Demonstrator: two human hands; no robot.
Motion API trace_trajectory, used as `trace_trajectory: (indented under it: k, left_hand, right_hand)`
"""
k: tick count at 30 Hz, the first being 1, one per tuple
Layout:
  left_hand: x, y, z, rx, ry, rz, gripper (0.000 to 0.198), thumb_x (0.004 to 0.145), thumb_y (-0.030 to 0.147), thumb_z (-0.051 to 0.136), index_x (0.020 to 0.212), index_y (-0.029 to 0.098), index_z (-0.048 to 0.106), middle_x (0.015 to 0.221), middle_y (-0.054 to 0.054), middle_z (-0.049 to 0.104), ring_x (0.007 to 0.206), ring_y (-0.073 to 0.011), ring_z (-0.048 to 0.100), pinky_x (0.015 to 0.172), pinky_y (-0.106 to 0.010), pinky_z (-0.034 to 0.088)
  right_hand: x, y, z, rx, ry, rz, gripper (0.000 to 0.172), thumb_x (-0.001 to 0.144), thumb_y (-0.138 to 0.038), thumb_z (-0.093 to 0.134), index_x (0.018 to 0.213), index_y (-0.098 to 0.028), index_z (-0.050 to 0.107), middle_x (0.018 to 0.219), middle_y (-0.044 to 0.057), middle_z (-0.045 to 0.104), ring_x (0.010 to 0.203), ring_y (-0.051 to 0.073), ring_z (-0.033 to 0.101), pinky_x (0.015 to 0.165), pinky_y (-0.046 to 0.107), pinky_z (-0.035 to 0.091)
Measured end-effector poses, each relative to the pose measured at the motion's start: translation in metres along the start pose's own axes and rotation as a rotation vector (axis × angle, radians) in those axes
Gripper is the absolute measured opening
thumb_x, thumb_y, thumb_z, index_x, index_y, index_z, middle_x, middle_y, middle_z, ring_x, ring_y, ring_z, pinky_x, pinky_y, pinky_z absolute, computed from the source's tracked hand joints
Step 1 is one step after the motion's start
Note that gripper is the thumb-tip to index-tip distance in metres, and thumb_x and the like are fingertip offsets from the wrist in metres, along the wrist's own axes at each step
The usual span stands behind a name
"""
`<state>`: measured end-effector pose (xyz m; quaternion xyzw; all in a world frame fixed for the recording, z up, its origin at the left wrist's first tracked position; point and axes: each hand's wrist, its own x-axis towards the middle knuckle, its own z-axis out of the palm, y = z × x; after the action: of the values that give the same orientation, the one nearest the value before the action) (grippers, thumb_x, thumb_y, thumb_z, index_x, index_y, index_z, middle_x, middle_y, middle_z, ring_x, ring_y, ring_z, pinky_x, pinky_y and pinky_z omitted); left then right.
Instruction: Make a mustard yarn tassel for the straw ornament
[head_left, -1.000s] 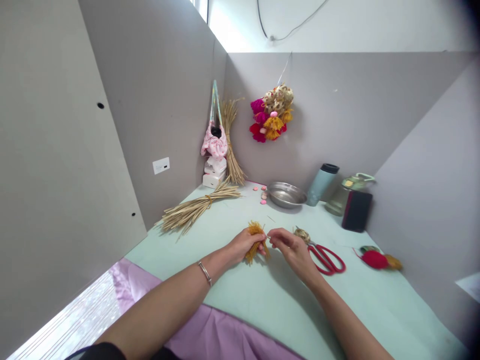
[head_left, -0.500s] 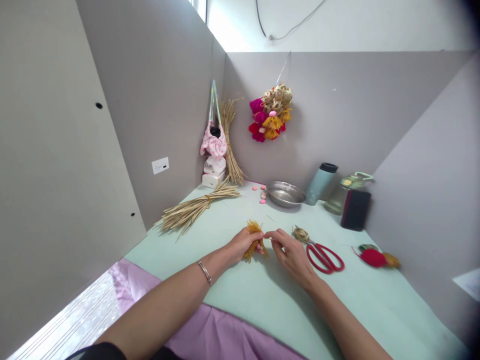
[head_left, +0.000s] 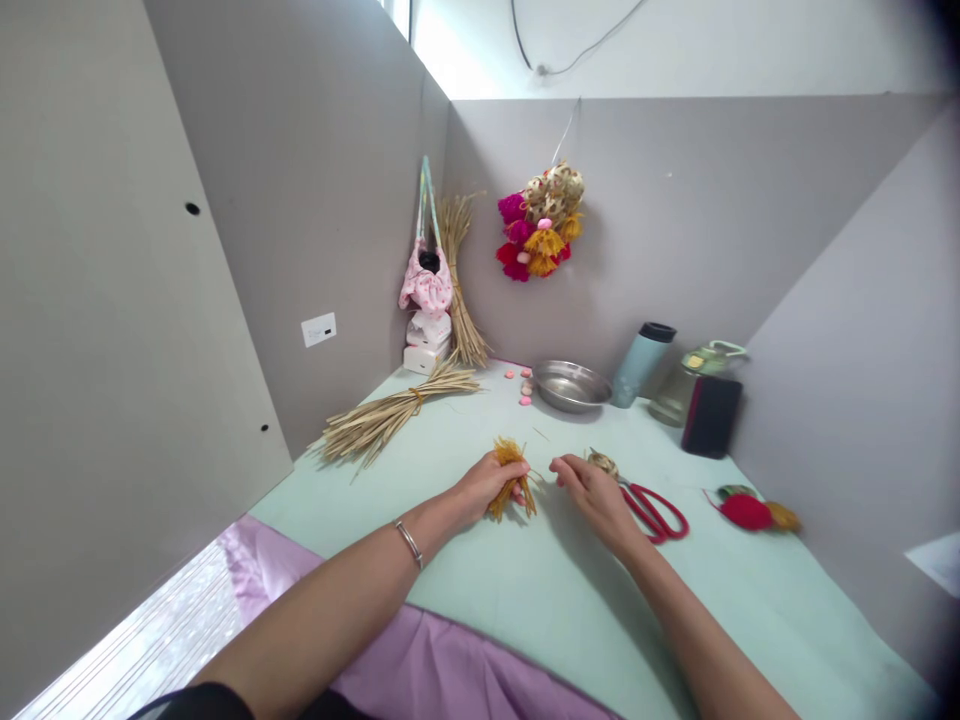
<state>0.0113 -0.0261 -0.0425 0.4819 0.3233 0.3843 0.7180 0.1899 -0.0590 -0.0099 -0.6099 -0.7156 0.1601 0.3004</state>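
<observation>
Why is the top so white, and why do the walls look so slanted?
Head view: daylight at the window blows out to white glare; the wide lens splays the grey walls and darkens the right corners; the left hand holding the yellow tassel and the right hand look sharp, with soft shadows.

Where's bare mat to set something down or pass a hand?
Free: mat this side of left hand and right hand; strip between straw bundle and the left hand's yellow tassel; near-right corner below red tassel. Crowded: back edge with bowl, tumbler, black box; scissors beside the right hand.
</observation>
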Motion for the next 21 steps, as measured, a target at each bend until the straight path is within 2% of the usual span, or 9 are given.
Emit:
trace_trajectory:
  k: [3,7,15,21]
  left_hand:
    - [-0.002,0.001,0.001,0.007,-0.033,0.002,0.03,0.071,0.041,0.068,0.067,0.014,0.055,0.05,0.003,0.052,0.048,-0.0086,0.055,0.055,-0.02,0.043]
    - [-0.005,0.002,0.002,0.021,-0.069,-0.003,0.031,0.071,0.043,0.067,0.071,0.013,0.059,0.052,0.002,0.055,0.049,-0.0094,0.056,0.053,-0.02,0.041]
    - [-0.003,0.001,0.003,-0.006,-0.084,0.002,0.032,0.074,0.044,0.065,0.08,0.014,0.059,0.054,0.002,0.057,0.053,-0.011,0.059,0.055,-0.02,0.042]
    - [-0.004,0.001,0.002,0.001,-0.087,0.0,0.028,0.072,0.04,0.066,0.078,0.014,0.059,0.055,0.002,0.057,0.053,-0.0107,0.059,0.054,-0.02,0.043]
  right_hand:
    - [-0.001,-0.012,0.003,0.188,-0.105,-0.02,0.043,0.093,-0.051,0.035,0.072,-0.02,0.056,0.069,0.003,0.06,0.067,0.019,0.055,0.062,0.029,0.04]
    - [-0.005,-0.019,0.009,0.367,-0.201,-0.009,0.041,0.09,-0.052,0.043,0.068,-0.019,0.052,0.062,0.0,0.055,0.061,0.016,0.05,0.06,0.027,0.039]
    - [-0.003,-0.011,0.004,0.539,-0.197,0.072,0.032,0.085,-0.047,0.056,0.077,-0.017,0.06,0.068,-0.001,0.055,0.068,0.015,0.049,0.067,0.026,0.037]
    - [-0.003,-0.009,0.006,0.582,-0.193,0.113,0.031,0.082,-0.047,0.06,0.076,-0.016,0.063,0.066,-0.002,0.055,0.066,0.015,0.048,0.065,0.026,0.035]
